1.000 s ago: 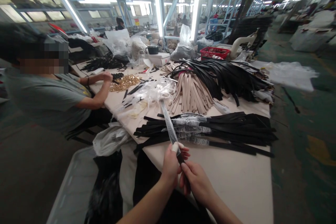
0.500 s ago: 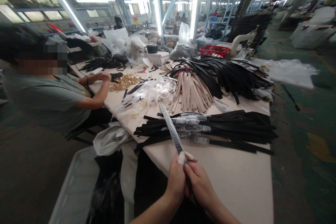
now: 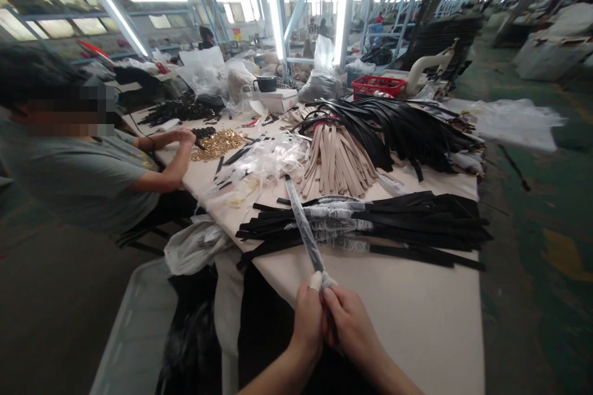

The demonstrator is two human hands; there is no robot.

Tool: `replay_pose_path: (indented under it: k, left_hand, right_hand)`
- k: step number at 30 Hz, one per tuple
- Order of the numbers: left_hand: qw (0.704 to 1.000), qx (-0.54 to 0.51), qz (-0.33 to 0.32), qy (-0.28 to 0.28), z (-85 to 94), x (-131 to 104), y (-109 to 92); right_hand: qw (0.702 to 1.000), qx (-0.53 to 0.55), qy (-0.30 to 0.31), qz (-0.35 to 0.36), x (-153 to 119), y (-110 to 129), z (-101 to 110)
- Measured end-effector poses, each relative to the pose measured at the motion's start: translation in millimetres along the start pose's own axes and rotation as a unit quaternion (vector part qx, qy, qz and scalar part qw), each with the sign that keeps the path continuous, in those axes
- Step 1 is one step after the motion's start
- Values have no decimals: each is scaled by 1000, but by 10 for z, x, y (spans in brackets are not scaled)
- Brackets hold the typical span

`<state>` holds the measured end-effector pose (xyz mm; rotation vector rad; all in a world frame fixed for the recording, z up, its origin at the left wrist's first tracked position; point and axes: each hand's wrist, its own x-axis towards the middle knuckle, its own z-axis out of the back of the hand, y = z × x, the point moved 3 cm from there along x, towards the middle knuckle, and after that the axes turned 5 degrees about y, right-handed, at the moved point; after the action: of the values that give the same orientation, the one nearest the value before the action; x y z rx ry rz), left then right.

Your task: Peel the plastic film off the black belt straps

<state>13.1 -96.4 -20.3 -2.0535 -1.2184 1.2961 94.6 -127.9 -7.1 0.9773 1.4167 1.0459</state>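
Note:
Close together at the near edge of the table, my left hand [image 3: 309, 311] and my right hand [image 3: 345, 315] are both closed on one black strap [image 3: 304, 231]. Clear plastic film [image 3: 328, 281] wraps the strap and bunches up at my fingertips. White tape covers a fingertip of my left hand. The strap's black far end sticks out of the film, by a heap of clear plastic sleeves [image 3: 278, 154]. Just beyond my hands lies a stack of black straps [image 3: 417, 222], with crumpled film around part of it.
Beige strips [image 3: 333, 163] and long black straps [image 3: 370, 126] are piled at the back. On the left a co-worker [image 3: 92, 166] handles small parts near gold metal pieces [image 3: 220, 145]. A grey bin [image 3: 134, 321] stands below the table, and a red basket [image 3: 377, 85] sits behind the piles.
The film has slid down the strap towards my hands, baring its black far end and bunching at my fingers. My hands have stayed nearly in place.

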Motion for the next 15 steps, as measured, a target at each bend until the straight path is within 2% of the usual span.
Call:
replay_pose_path:
  k: [3,5,7,9,12,14,15]
  left_hand:
    - [1000,-16,-10,13,2,228,-299]
    - [1000,-12,-21,16,-24,400,-518]
    - [999,17,-47,5,-45,457,-583]
    - [997,48,-56,-1,-48,377,-444]
    - [999,50,-21,-2,12,180,-105]
    - [1000,13,5,-4,74,143,-33]
    - [1000,-11,13,-3,100,172,-71]
  right_hand:
    - [998,32,39,-42,-28,-96,-61]
    - [997,32,41,-55,-41,-144,-84]
    - [997,32,33,-60,-37,-163,-81]
    - [998,33,21,-55,-19,-153,-60]
    - [1000,8,6,-18,-1,-116,-33]
    - [1000,-2,17,-9,-14,-119,-37]
    - [1000,-1,27,-14,-27,-131,-43]
